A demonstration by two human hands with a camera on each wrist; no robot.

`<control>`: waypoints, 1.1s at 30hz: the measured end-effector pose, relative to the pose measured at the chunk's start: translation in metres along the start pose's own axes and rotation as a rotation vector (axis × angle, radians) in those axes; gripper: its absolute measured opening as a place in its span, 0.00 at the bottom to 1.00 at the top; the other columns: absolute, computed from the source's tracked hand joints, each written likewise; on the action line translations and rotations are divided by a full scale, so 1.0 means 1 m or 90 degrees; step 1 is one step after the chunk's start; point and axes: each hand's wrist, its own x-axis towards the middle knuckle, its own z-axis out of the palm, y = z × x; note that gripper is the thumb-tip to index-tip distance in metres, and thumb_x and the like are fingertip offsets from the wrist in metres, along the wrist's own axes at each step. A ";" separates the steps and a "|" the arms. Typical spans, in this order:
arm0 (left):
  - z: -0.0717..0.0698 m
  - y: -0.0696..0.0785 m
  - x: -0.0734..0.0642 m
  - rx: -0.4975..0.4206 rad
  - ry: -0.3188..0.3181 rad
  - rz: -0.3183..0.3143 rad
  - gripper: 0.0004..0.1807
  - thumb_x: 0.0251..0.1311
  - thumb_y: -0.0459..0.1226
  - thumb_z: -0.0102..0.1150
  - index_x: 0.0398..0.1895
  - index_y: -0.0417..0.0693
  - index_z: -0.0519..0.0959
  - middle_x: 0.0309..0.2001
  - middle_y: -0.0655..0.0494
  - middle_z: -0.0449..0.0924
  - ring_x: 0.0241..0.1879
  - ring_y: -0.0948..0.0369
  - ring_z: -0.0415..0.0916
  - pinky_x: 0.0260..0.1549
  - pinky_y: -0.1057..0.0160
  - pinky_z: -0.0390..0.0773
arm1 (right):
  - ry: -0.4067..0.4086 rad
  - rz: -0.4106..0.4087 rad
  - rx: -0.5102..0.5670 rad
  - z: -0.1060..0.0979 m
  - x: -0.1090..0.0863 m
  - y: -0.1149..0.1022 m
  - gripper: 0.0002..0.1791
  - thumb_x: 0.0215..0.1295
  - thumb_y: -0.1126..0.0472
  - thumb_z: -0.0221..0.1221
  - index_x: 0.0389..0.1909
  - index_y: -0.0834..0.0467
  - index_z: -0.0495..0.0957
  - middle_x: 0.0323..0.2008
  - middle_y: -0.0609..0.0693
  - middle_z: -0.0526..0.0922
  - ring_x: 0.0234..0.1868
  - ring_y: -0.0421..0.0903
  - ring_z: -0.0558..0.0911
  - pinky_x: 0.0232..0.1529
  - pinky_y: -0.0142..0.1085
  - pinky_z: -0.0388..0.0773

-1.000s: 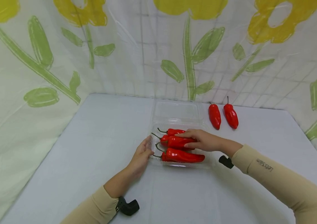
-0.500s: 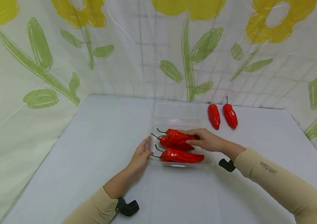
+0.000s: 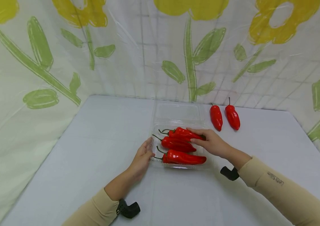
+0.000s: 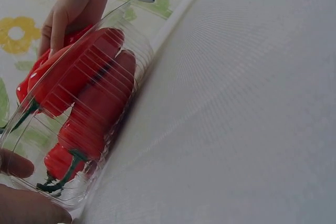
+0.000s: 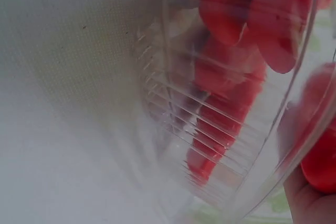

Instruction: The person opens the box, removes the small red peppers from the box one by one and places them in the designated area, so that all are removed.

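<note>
A clear plastic clamshell container (image 3: 188, 167) lies in the middle of the table with its lid (image 3: 178, 111) folded back. Several red peppers with green stems are inside, among them a long front pepper (image 3: 186, 157) and a middle one (image 3: 177, 143). My left hand (image 3: 140, 159) grips the container's left wall; a thumb and a finger (image 4: 18, 164) show at its edge in the left wrist view. With my right hand (image 3: 212, 142) I hold a red pepper (image 3: 182, 133) by its tip end, over the rear of the container. Its contact with the peppers beneath is partly hidden.
Two more red peppers, a left one (image 3: 216, 117) and a right one (image 3: 232, 117), lie on the white table (image 3: 114, 131) behind and right of the container. A flower-printed curtain (image 3: 131, 56) hangs along the table's back edge.
The pepper in my right hand has shifted away from me and slightly right, from atop the middle peppers to the rear of the container, uncovering the middle one. My left hand has stayed put.
</note>
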 end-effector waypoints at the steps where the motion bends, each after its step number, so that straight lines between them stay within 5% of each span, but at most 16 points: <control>1: 0.000 0.000 0.000 0.000 0.000 0.001 0.37 0.54 0.22 0.33 0.72 0.34 0.42 0.75 0.44 0.37 0.74 0.50 0.32 0.71 0.51 0.40 | 0.010 0.006 0.006 -0.001 -0.001 0.001 0.30 0.64 0.60 0.55 0.68 0.55 0.62 0.59 0.56 0.75 0.53 0.52 0.77 0.50 0.44 0.80; 18: 0.001 0.000 0.000 0.016 0.013 -0.005 0.37 0.55 0.22 0.34 0.72 0.35 0.43 0.74 0.44 0.39 0.74 0.50 0.34 0.71 0.51 0.41 | 0.114 0.141 0.234 -0.015 -0.017 0.005 0.32 0.64 0.50 0.55 0.68 0.52 0.61 0.62 0.58 0.69 0.56 0.52 0.71 0.51 0.40 0.76; 25: 0.001 0.001 0.001 0.021 0.015 -0.008 0.37 0.55 0.22 0.34 0.71 0.34 0.43 0.74 0.44 0.39 0.74 0.50 0.34 0.71 0.51 0.41 | 0.150 0.184 0.466 -0.026 -0.025 0.007 0.36 0.65 0.52 0.53 0.71 0.55 0.53 0.56 0.46 0.66 0.56 0.45 0.66 0.48 0.29 0.78; 33: 0.001 0.000 0.001 0.017 0.012 -0.007 0.36 0.57 0.22 0.33 0.72 0.35 0.43 0.74 0.44 0.39 0.74 0.50 0.34 0.71 0.51 0.41 | 0.169 0.190 0.700 -0.044 -0.031 0.020 0.39 0.66 0.55 0.52 0.72 0.53 0.44 0.56 0.42 0.63 0.55 0.44 0.69 0.47 0.30 0.79</control>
